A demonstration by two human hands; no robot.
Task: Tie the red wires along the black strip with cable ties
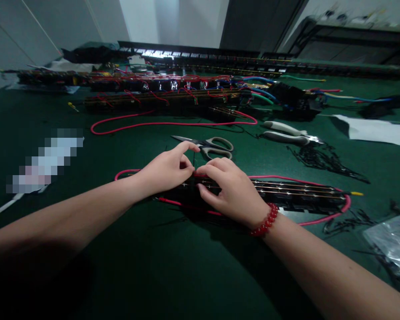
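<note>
A long black strip point(296, 195) with brass rails lies across the green table point(186, 266), a red wire point(323, 218) looped round it. My left hand point(168, 171) pinches a thin black cable tie point(194, 159) that stands up from the strip's left part. My right hand point(231, 189), a red bead bracelet at its wrist, rests curled on the strip right beside it, fingertips at the same tie. Both hands meet over the strip's middle.
Grey-handled scissors point(211, 146) lie just behind my hands, pliers point(291, 134) further right. Cut black tie ends point(323, 160) are scattered at right. More wired strips point(160, 95) fill the back of the table. A plastic bag point(393, 244) sits at the right edge.
</note>
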